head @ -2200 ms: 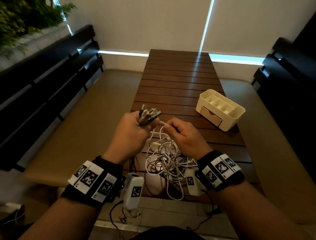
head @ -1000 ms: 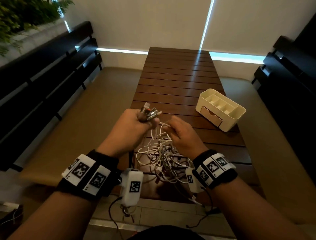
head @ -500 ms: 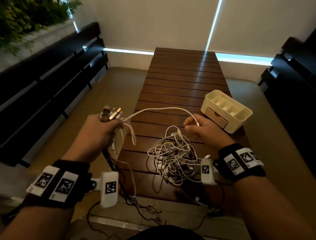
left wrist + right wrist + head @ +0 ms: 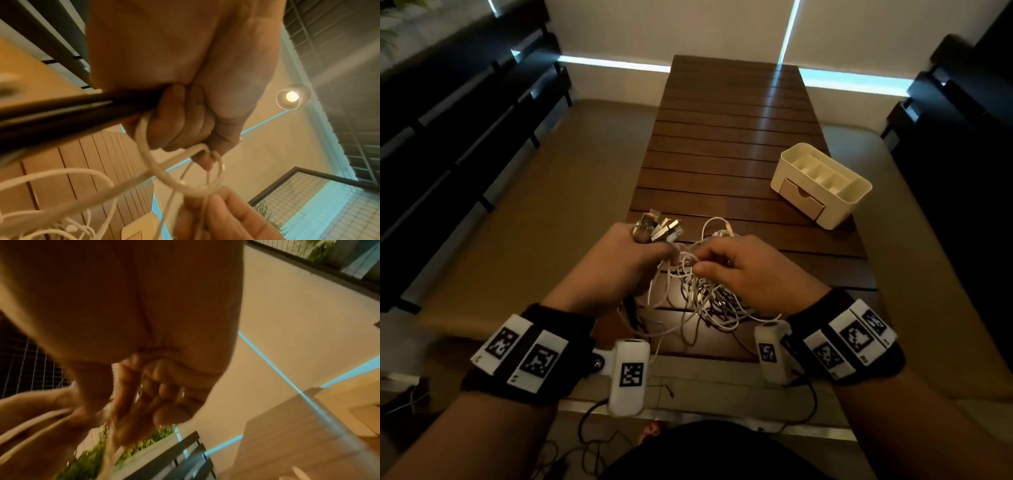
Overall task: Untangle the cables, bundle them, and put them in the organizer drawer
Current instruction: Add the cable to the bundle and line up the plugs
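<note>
Left hand [image 4: 625,255] fisted around cable plugs [image 4: 659,229], right hand [image 4: 739,270] pinching a strand of the cables [image 4: 705,301] beneath

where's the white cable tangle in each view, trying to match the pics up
Head: white cable tangle sits low centre, between both hands on the table.
Left wrist: loops fill the lower left and centre, under the left hand.
Right wrist: blurred strands at the left edge.
Shared landmark: the slatted table.

Tangled cables [image 4: 705,298] and a cream organizer [image 4: 854,192] on a slatted wooden table.
The white cables hang in a loose knot, their metal plugs [image 4: 659,228] bunched upward; the organizer's drawer [image 4: 803,202] is closed, compartments open on top.
</note>
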Tool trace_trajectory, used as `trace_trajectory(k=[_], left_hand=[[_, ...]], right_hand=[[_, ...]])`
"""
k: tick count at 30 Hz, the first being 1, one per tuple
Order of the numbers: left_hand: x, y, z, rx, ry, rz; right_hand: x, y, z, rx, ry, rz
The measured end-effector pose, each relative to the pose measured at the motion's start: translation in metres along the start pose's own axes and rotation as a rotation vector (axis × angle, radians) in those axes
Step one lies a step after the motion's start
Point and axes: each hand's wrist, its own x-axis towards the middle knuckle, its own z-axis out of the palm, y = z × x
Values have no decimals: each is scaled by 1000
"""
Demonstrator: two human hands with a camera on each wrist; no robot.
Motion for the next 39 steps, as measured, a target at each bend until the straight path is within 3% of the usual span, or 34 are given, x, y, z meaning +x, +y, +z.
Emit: trace_trajectory(k=[3,7,13,15,22,28,30,36,39], left_hand=[[2,-5,0,80,76,21],[10,-15,-16,-67,265,44],[8,-17,-44,-136,329,100],[6,-19,-53,-107,309,98],[-1,-30,-43,-65,224,71],[-10,-39,-22,96,-10,-11],[-12,-43,-14,140,-76,-34],[-16,-50,-1,189,-185,-79],[-16,-50,2,175,-222,-88]], right_hand=[[-8,10,14,38,50,31],[-22,36,33,-113,-187,235],[-57,112,87,-389,-468,476],[-72,126,103,-383,-521,551],[-89,146,148,-348,-500,635],[-79,131,141,-470,-659,690],[-68,111,123,-454,-591,643],[-43,55,94,-169,-48,352],[-33,43,101,-9,47,213]])
